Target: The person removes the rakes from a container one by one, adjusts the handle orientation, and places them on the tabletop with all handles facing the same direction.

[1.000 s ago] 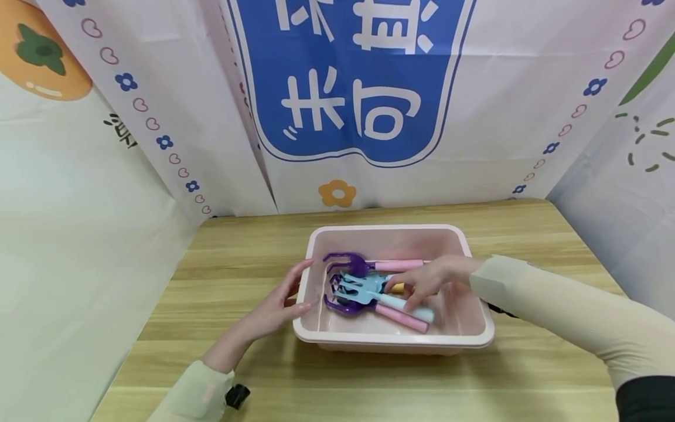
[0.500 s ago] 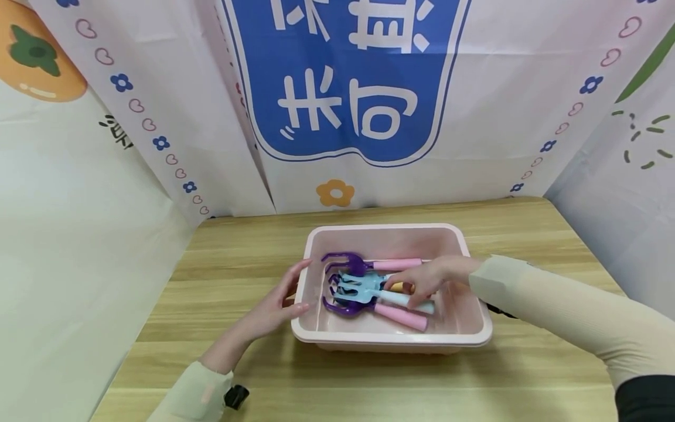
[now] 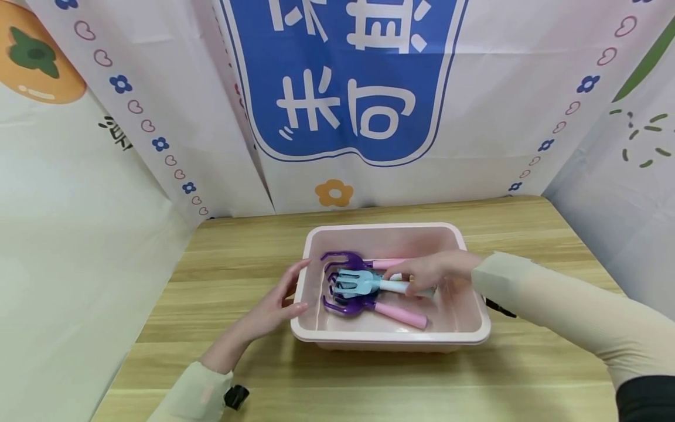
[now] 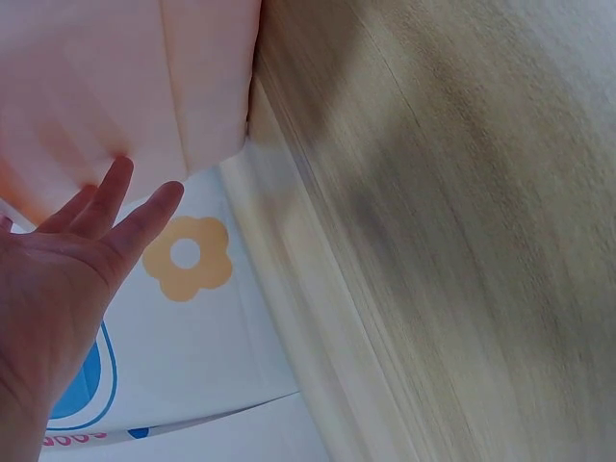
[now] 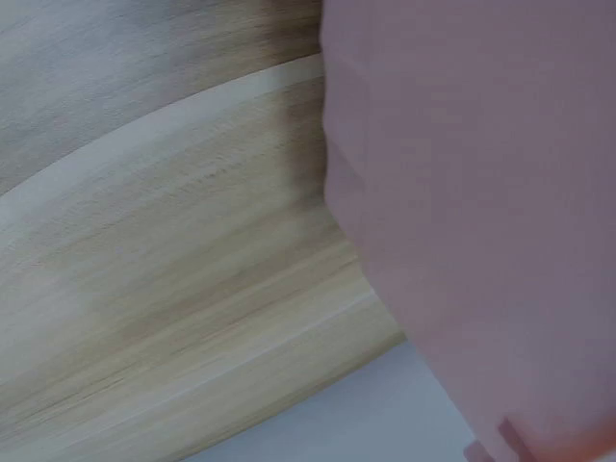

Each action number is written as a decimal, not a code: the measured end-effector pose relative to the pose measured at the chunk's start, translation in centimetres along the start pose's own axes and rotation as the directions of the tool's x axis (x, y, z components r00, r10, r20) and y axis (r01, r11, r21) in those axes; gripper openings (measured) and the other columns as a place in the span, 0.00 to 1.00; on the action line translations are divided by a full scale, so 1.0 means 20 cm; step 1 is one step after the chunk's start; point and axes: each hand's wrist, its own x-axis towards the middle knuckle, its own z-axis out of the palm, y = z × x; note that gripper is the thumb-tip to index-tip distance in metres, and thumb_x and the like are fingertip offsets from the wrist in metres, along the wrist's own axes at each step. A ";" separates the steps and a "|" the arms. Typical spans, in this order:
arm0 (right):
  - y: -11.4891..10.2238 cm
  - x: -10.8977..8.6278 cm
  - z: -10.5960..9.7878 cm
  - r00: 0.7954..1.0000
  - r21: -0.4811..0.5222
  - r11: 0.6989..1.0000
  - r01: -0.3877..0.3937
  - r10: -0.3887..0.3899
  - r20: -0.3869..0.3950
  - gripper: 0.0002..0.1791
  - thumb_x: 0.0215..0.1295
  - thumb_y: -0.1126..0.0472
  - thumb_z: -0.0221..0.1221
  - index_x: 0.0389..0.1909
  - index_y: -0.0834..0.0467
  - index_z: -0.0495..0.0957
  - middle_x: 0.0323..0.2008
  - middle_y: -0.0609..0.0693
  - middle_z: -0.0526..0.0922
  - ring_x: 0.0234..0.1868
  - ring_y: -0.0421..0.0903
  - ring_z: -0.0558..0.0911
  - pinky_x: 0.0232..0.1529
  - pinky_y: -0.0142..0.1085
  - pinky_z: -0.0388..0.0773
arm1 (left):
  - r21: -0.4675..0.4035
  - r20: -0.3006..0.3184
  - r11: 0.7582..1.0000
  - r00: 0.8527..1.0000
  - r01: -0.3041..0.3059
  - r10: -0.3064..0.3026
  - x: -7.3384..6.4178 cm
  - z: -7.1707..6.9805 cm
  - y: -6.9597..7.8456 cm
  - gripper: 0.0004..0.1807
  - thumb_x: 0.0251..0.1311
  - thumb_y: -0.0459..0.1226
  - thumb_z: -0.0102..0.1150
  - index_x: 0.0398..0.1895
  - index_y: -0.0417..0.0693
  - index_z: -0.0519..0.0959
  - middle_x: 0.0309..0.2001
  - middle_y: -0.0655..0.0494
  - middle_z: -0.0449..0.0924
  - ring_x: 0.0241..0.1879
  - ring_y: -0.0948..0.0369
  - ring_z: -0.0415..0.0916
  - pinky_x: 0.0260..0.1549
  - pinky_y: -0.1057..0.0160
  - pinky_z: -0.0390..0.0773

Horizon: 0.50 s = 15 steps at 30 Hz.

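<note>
A pink plastic bin [image 3: 390, 337] holds several garden hand tools. My right hand [image 3: 424, 272] is inside it and grips the handle of a light blue hand fork [image 3: 357, 283], whose tines point left. Under the fork, more tool heads overlap and are partly hidden. A purple hand rake with a pink handle [image 3: 402, 315] lies nearer the front, and another purple rake [image 3: 347, 262] lies along the back. My left hand [image 3: 279, 302] rests at the bin's left side. In the left wrist view, its extended fingers [image 4: 114, 192] reach to the bin's outer wall [image 4: 87, 77].
The bin stands on a wood-grain table [image 3: 227, 281] with printed white cloth [image 3: 453, 181] behind it and at both sides. In the right wrist view, the bin's outer wall [image 5: 472, 192] fills the right half, beside bare table surface [image 5: 173, 269]; the hand is out of sight.
My right fingers have closed round the light blue fork's handle, and the fork has shifted slightly toward the back. A yellow handle seen earlier is now covered. The left hand stays at the bin.
</note>
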 end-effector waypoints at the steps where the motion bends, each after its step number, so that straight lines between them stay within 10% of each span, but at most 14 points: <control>1: -0.01 -0.01 -0.01 1.000 -0.003 1.000 -0.007 0.007 -0.007 0.30 0.62 0.69 0.57 0.65 0.46 0.69 0.47 0.51 0.72 0.42 0.47 0.72 0.37 0.36 0.73 | 0.000 0.000 1.000 1.000 0.001 -0.001 0.00 0.00 0.00 0.44 0.63 0.27 0.55 0.77 0.53 0.45 0.71 0.30 0.50 0.65 0.35 0.58 0.57 0.42 0.69; 6: -0.05 -0.06 -0.07 0.999 -0.027 0.999 0.029 -0.030 -0.035 0.35 0.64 0.67 0.57 0.72 0.48 0.62 0.57 0.50 0.71 0.53 0.49 0.69 0.53 0.41 0.69 | -0.004 0.000 1.000 1.000 0.003 -0.003 0.00 0.00 -0.01 0.43 0.63 0.26 0.54 0.77 0.54 0.45 0.71 0.30 0.50 0.66 0.36 0.58 0.57 0.41 0.68; 15: -0.09 -0.19 -0.16 0.985 0.003 0.991 0.136 -0.135 -0.105 0.29 0.66 0.67 0.55 0.68 0.53 0.63 0.48 0.51 0.75 0.44 0.47 0.75 0.45 0.39 0.75 | 0.006 -0.005 1.000 1.000 0.016 -0.016 0.00 0.00 0.00 0.43 0.64 0.27 0.54 0.77 0.54 0.45 0.71 0.30 0.48 0.66 0.35 0.57 0.58 0.41 0.67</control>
